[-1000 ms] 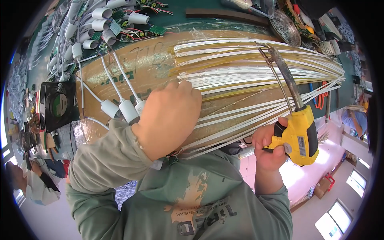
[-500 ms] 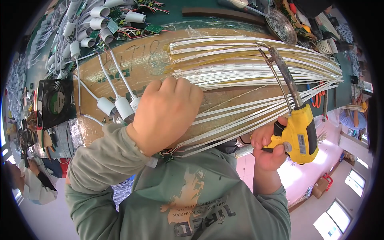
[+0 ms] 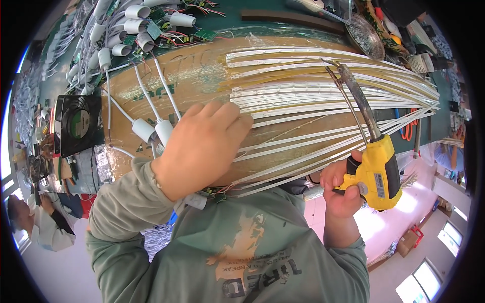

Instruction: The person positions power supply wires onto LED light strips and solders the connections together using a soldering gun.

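My right hand (image 3: 342,189) grips a yellow and black soldering gun (image 3: 382,177) by its handle, with a finger at the black trigger. Its long metal barrel and thin side tube point away from me over white LED strips (image 3: 303,96). My left hand (image 3: 202,146) is closed, back of the hand up, near the left ends of the strips. Its curled fingers hide whatever they hold. Beside it lie white cylindrical housings (image 3: 144,130) with white cables. Under the left wrist, near my shirt, a small circuit board (image 3: 218,196) with red wires and another white housing (image 3: 195,201) show.
Brown cardboard (image 3: 197,76) covers the green bench. A black fan (image 3: 77,125) stands at the left. White housings with circuit boards (image 3: 204,34) pile up at the far left. A metal dish (image 3: 365,38) and orange-handled tool (image 3: 410,126) lie right. Another person (image 3: 48,222) is at far left.
The view has shifted slightly, so the bench appears farther right. Against the strips, my left hand has moved a little left and toward me. The soldering gun stays raised in my right hand.
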`<state>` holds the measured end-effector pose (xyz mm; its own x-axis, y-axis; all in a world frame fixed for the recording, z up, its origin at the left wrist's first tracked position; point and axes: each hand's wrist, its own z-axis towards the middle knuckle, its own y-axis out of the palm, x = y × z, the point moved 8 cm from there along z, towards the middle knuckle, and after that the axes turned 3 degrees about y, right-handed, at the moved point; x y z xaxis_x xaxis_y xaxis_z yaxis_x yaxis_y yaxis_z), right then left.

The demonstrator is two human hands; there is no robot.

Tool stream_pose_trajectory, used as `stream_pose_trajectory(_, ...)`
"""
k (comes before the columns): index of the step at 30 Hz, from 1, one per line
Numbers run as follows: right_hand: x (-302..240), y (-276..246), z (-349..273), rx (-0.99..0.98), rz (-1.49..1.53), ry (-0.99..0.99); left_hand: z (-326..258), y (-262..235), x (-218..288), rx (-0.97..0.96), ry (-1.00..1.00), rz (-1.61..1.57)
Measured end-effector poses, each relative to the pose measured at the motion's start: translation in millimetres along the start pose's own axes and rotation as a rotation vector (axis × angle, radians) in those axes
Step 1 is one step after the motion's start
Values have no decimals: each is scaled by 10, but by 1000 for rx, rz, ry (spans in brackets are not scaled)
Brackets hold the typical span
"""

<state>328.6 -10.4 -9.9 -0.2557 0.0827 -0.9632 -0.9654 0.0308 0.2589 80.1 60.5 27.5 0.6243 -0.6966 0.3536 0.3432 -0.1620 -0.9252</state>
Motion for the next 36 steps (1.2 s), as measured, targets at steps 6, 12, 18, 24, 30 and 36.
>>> stream_pose_trajectory(6,66,-15,-30,-8,24,36,-46,3,-214,79,-146,-36)
stream_pose_trajectory(12,118,11,-38,-26,40,44,28,58,-381,47,-276,-124)
stream_pose_trajectory(18,119,31,-39,-13,31,44,65,90,-313,55,-271,-100)
stream_pose_trajectory(24,136,28,-47,-14,42,52,128,171,-357,20,-351,-139)
stream_pose_trajectory(30,132,-7,-64,4,42,58,185,50,-189,69,-97,109)
stream_pose_trajectory(36,139,-13,-67,13,29,57,138,91,-51,4,138,335)
